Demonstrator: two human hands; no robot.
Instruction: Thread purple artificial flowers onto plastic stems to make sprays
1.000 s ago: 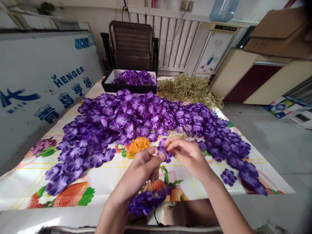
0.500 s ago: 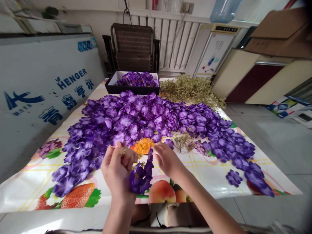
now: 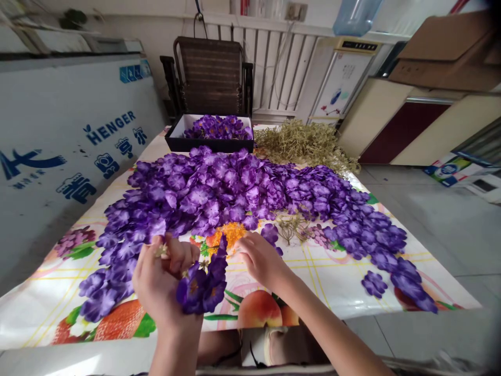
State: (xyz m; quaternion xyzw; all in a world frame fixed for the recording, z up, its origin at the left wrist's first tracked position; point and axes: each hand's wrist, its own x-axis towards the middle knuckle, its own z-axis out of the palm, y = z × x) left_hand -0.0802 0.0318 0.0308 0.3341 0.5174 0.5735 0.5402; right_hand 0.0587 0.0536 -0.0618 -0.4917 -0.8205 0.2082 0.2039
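My left hand (image 3: 162, 271) is closed around an artificial flower sprig (image 3: 203, 286), whose purple blooms hang on the right side of the hand. A small pale stem tip pokes out above the thumb. At the near edge of a heap of small orange flower centres (image 3: 229, 234) is my right hand (image 3: 260, 258), its fingers bent together; whether they pinch a piece is hidden. Beyond both hands spreads a broad pile of loose purple petals (image 3: 211, 188). A few green stems (image 3: 291, 227) lie to the right of the orange heap, near a loose purple petal piece (image 3: 270, 234).
A black box (image 3: 213, 145) with finished-looking purple flowers stands at the table's far side. Beside it is a tangle of green stems (image 3: 309, 141). One purple flower (image 3: 374, 283) lies apart on the fruit-patterned tablecloth (image 3: 324, 282). A white freezer (image 3: 47, 209) borders the left.
My left hand has moved left and slightly nearer with the flower sprig. My right hand has shifted a little left and down, by the orange heap. The view has turned slightly.
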